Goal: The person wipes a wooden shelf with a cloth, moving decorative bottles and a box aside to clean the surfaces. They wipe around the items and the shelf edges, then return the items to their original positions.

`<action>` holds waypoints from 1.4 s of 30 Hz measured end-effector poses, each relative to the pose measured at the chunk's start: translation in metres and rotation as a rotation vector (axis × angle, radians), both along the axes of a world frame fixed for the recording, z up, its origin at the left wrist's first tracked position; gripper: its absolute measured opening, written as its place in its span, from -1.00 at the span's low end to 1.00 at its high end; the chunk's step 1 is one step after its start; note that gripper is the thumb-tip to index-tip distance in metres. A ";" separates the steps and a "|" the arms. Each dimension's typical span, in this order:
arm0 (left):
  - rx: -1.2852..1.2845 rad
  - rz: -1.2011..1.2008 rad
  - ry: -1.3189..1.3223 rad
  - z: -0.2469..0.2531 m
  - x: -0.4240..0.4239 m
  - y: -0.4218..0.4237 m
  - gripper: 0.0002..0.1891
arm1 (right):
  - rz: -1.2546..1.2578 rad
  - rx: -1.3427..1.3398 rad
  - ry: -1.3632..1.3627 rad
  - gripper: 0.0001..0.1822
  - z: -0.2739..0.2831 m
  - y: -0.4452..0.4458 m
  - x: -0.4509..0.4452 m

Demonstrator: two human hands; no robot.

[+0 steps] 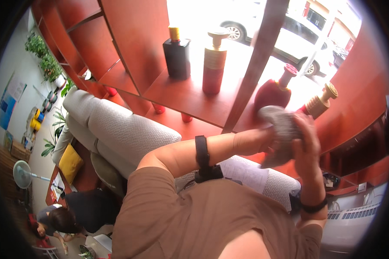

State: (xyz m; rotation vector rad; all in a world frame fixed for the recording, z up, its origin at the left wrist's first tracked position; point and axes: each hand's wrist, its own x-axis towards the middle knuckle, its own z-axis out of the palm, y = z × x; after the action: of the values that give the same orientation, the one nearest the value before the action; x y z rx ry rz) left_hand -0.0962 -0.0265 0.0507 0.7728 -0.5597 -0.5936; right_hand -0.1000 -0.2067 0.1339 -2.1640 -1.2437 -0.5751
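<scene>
A grey cloth (283, 131), blurred and bunched up, is between my two hands in front of the shelf. My left hand (267, 140) grips it from the left, its fingers partly hidden by the fabric. On the right, my right hand (306, 139) holds the same cloth. Just beyond the hands stand a dark red bottle (272, 94) and a gold-topped bottle (319, 102), its lower part hidden. Farther left on the wooden shelf (188, 100) are a black square bottle with a yellow cap (177, 60) and a red and gold bottle (214, 69).
A wooden upright (257, 61) divides the shelving. Below, a light grey sofa (133, 126) lies between me and the shelves, with printed papers (246, 174) on it. A white slatted appliance (350, 223) is at the right. People (63, 220) are at the lower left.
</scene>
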 end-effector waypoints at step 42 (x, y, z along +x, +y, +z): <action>1.559 0.989 -1.147 -0.115 0.020 0.132 -0.41 | -0.442 -0.190 -0.086 -0.63 -0.184 -0.026 0.064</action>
State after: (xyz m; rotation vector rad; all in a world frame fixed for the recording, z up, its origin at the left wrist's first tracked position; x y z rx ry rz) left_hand -0.0766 0.1059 -0.0646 2.7171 -0.5528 0.6095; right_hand -0.0360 -0.2329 -0.0506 -2.6224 -0.8895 -0.7597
